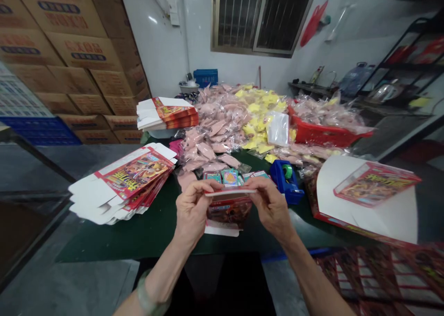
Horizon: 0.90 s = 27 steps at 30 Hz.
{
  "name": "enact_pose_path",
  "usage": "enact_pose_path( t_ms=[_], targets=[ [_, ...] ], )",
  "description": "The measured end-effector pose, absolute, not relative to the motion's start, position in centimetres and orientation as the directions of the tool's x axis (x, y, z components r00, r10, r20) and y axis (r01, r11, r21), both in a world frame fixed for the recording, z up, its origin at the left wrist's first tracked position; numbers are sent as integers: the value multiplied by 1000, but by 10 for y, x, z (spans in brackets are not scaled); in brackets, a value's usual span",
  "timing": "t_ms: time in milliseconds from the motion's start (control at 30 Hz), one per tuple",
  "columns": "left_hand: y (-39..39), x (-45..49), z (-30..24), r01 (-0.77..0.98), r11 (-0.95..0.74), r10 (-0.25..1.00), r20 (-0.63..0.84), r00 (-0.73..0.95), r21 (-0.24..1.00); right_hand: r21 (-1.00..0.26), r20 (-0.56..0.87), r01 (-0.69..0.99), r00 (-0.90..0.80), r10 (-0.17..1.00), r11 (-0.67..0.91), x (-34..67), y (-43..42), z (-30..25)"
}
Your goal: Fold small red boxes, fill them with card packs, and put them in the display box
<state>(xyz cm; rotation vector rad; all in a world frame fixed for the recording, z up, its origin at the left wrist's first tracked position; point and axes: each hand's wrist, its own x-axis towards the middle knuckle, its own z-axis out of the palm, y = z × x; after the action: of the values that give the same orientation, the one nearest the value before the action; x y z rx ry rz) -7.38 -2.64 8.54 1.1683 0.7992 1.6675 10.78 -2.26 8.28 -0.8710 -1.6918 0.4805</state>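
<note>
My left hand (191, 209) and my right hand (272, 205) both pinch a small red printed cardboard box (229, 209) above the dark green table (156, 228). The fingers of each hand close on the box's upper flap from either side. The box is partly folded, with a white flap hanging below it. Just beyond the box lie a few small colourful card packs (229, 177).
A stack of flat printed box blanks (121, 182) lies to the left, another (166, 114) further back. Pink and yellow bagged items (236, 117) heap the table's far side beside a red basket (322, 133). A blue tape dispenser (286, 179) stands right of my hands. A formed box (374, 184) rests on a white sheet at right. Cartons are stacked at left.
</note>
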Motion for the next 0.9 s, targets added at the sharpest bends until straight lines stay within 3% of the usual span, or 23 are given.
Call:
enact_pose_path(
  t_ms=[133,267,333,433,567,700,900],
  targets=[
    [-22,-71,79,-373,-415,910,373,-181,830,-706,655,226,-154,740,671,115,-27,73],
    [-25,-76,78,-386,-397,913,401,-73,833,-732,633,210,-144,761,648,118,-31,74],
    [-29,-80,80,-304,-424,899,437,-27,853,-728,638,244,-103,763,641,117,-33,80],
    [-33,-88,90,-33,-465,882,467,72,884,-723,615,305,-123,779,620,114,-37,90],
    [-34,-100,110,263,-585,809,529,258,767,-653,627,434,-151,764,621,113,-42,98],
    [-28,-104,121,259,-704,703,595,391,661,-548,677,457,-250,693,700,114,-44,100],
    [-29,-105,114,313,-789,613,651,447,528,-575,686,436,-205,699,692,115,-48,91]
  ],
)
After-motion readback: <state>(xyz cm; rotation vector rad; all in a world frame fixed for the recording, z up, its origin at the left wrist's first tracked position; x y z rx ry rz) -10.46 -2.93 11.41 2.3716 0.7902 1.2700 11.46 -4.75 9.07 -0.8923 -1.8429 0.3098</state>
